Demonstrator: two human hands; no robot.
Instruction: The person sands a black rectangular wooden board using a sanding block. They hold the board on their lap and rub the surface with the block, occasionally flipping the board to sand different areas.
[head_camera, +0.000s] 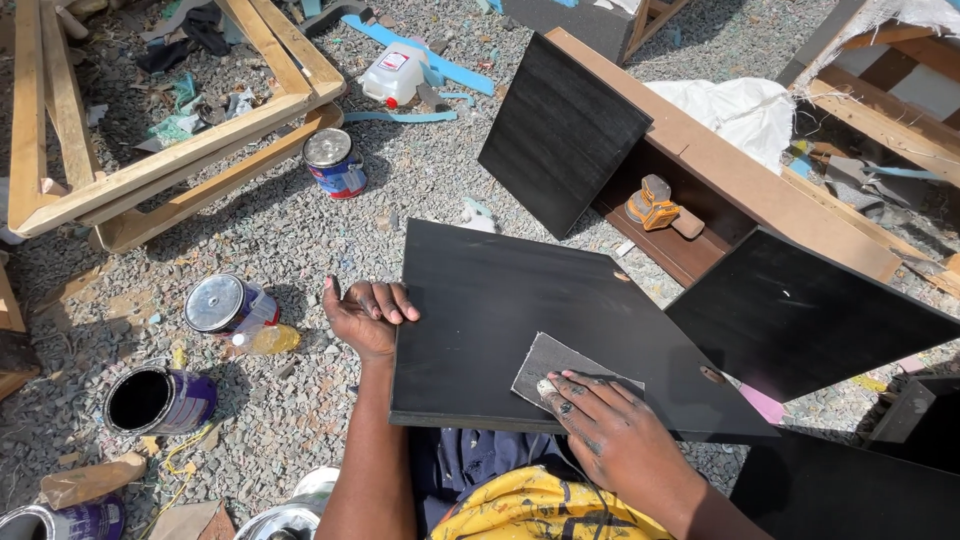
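Note:
A black painted board (520, 310) lies flat across my lap. My left hand (368, 315) grips its left edge, fingers curled over the top face. My right hand (612, 430) presses flat on a grey sheet of sandpaper (548, 362) that rests on the board near its front edge. The fingers of that hand are dusted grey.
Two more black boards (560, 130) (800, 315) lean on a brown wooden cabinet (720, 170) holding an orange sander (652, 205). Paint cans (333, 162) (228, 305) (158, 400) stand on the gravel at left. Wooden frames (170, 160) and a white plastic jug (395, 75) lie behind.

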